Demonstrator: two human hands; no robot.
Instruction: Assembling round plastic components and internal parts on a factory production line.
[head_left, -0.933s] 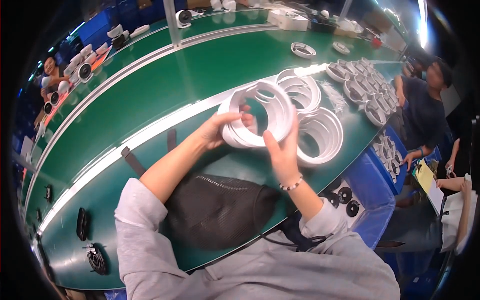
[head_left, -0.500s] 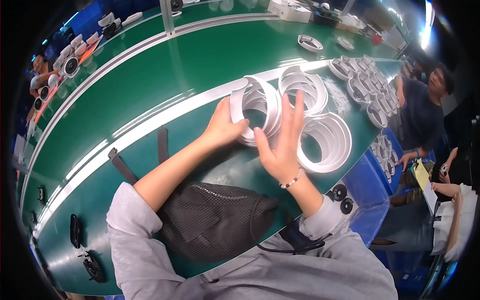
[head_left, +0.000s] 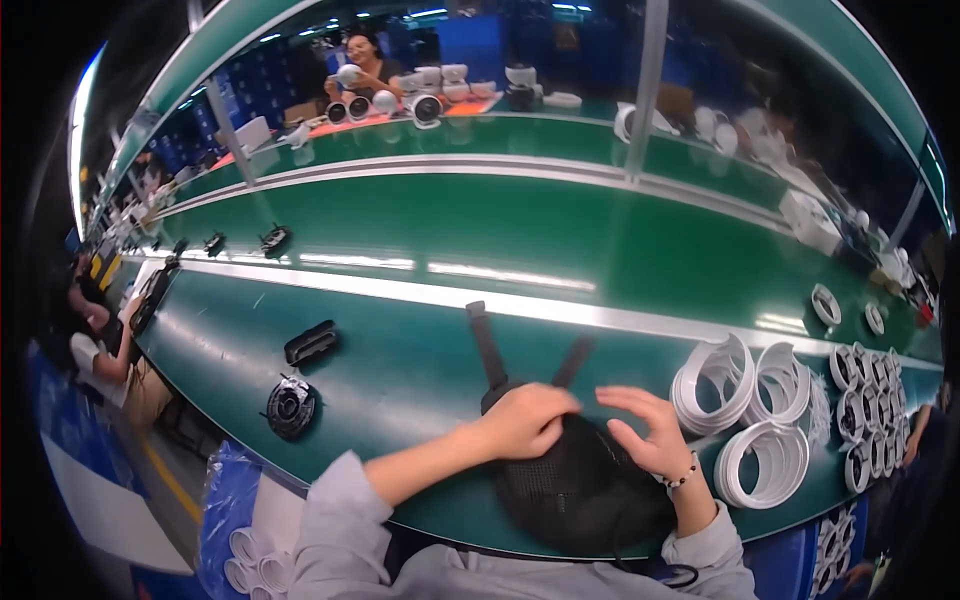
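Bare hands meet over a black mesh bag on a dark green workbench; the left hand lies at the bag's upper side, fingers curled in, though whether they grip the fabric cannot be told; the right hand, a beaded bracelet at its wrist, is spread above the bag's right side, thumb and fingers apart; the two hands are near each other but separate; the bag rests at the bench's near edge, in front of the wearer, with two dark straps reaching away from it across the bench.

Just right of the right hand stand three stacks of white rings, clustered close together; beyond them, rows of pale oval parts fill the bench's right end; to the left, well apart from the bag, lie a long black part and a round black part; past a pale rail runs a brighter green surface, carrying small dark parts at left; at the far side a co-worker holds a rounded white piece; below the bench at lower left, white cylinders sit beside blue plastic sheeting.
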